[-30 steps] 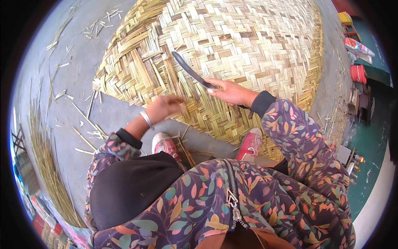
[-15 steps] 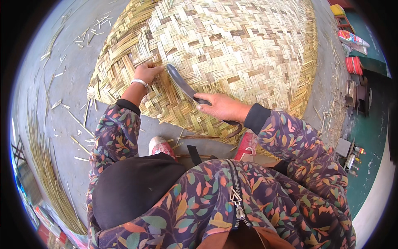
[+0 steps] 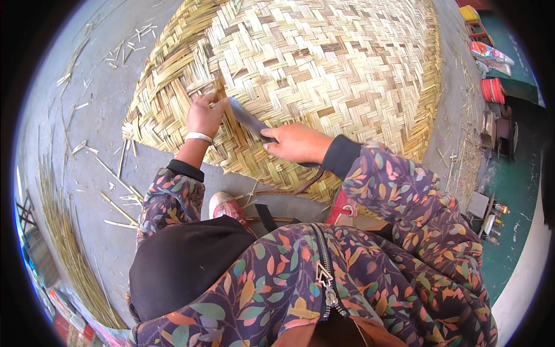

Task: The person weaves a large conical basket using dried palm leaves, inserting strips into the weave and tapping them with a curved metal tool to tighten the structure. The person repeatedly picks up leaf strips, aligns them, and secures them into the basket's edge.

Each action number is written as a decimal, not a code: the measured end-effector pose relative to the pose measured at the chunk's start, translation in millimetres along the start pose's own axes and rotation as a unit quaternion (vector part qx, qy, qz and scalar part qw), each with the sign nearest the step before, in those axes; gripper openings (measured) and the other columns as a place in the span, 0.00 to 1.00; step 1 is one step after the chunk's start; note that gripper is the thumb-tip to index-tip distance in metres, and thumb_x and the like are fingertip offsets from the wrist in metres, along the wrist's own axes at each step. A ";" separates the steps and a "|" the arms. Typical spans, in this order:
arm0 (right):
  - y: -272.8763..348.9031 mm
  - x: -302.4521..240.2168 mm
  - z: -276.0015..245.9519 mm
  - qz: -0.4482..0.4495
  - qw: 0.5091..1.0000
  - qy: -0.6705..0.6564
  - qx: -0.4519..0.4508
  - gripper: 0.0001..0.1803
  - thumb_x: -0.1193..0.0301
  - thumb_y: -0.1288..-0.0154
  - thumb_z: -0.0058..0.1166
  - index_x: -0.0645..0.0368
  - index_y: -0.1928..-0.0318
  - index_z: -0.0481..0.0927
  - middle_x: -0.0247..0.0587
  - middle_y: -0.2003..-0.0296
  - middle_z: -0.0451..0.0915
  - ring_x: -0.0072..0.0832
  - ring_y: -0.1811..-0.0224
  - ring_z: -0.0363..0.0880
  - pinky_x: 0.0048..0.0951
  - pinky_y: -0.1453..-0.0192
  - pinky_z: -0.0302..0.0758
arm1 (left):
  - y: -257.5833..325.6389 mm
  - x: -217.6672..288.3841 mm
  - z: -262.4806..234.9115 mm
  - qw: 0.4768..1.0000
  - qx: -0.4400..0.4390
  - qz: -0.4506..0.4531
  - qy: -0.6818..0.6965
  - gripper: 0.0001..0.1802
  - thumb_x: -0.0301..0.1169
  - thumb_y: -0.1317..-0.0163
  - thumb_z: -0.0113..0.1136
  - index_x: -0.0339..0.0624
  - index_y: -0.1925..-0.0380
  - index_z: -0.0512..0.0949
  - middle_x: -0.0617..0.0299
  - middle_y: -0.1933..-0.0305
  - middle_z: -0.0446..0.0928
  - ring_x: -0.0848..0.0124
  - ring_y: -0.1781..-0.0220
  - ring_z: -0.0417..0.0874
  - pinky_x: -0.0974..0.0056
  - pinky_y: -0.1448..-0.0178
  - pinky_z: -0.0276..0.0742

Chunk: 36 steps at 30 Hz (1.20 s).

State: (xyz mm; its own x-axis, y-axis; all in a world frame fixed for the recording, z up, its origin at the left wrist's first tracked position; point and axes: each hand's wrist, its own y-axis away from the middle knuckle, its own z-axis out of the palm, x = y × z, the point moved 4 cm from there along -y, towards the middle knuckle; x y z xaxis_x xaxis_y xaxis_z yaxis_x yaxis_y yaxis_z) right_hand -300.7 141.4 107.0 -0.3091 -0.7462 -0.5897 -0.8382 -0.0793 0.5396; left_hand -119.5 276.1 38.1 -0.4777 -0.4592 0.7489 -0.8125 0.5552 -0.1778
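Large woven bamboo mat (image 3: 324, 69) lies flat on the grey floor (image 3: 98, 115), spreading away from the person. Knife (image 3: 247, 118) rests on the mat's near edge, its long axis running from lower right to upper left, tip toward the left hand (image 3: 203, 115). Right hand (image 3: 296, 143) is closed around the knife handle. Left hand presses curled fingers on the weave beside the blade tip. Colourful package (image 3: 490, 53) lies at far right.

Knife (image 3: 247, 120) lies on mat (image 3: 347, 63), between hands.
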 end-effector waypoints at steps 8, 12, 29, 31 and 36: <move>-19.7 -13.3 29.2 0.067 0.991 0.015 0.114 0.25 0.60 0.33 0.45 0.54 0.37 0.67 0.57 0.67 0.82 0.53 0.62 0.81 0.52 0.56 0.74 | 18.7 -7.5 10.7 0.855 -0.129 -0.399 0.305 0.18 0.44 0.37 0.63 0.38 0.72 0.81 0.68 0.84 0.71 0.77 0.88 0.69 0.68 0.84 0.62; -30.6 -12.3 32.6 0.116 0.990 0.041 0.076 0.25 0.58 0.32 0.44 0.51 0.37 0.66 0.55 0.66 0.82 0.52 0.62 0.81 0.51 0.57 0.75 | 33.5 -1.6 18.8 0.782 -0.149 -0.480 0.368 0.13 0.41 0.37 0.64 0.45 0.73 0.79 0.72 0.82 0.72 0.82 0.88 0.67 0.75 0.85 0.60; -26.9 -13.3 26.2 0.082 0.989 0.057 0.108 0.27 0.57 0.33 0.45 0.50 0.35 0.65 0.55 0.70 0.82 0.52 0.65 0.81 0.51 0.60 0.76 | 27.7 -14.0 31.0 0.779 -0.125 -0.479 0.384 0.16 0.42 0.40 0.67 0.40 0.68 0.77 0.63 0.77 0.76 0.73 0.82 0.78 0.68 0.80 0.71; -27.0 -13.2 25.9 0.080 0.989 0.066 0.106 0.28 0.57 0.33 0.45 0.50 0.35 0.66 0.54 0.70 0.82 0.51 0.65 0.82 0.51 0.61 0.76 | 32.0 -11.4 22.5 0.786 -0.157 -0.456 0.388 0.23 0.47 0.42 0.69 0.36 0.64 0.80 0.62 0.75 0.79 0.75 0.79 0.81 0.72 0.76 0.75; -27.4 -13.4 25.2 0.090 0.987 0.093 0.093 0.26 0.60 0.34 0.45 0.51 0.37 0.67 0.51 0.69 0.83 0.47 0.64 0.83 0.48 0.61 0.77 | 29.7 -9.0 14.7 0.934 -0.166 -0.279 0.149 0.26 0.49 0.45 0.70 0.32 0.65 0.83 0.57 0.76 0.83 0.72 0.74 0.83 0.69 0.69 0.78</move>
State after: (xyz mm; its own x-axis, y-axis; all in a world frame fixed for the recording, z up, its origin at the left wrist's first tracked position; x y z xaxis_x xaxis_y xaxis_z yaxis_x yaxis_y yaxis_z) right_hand -284.9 170.2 85.0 -0.3875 -0.8467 -0.3647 -0.8507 0.1760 0.4954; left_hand -144.2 286.5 16.6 0.1439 -0.5555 0.8190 -0.7352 0.4939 0.4642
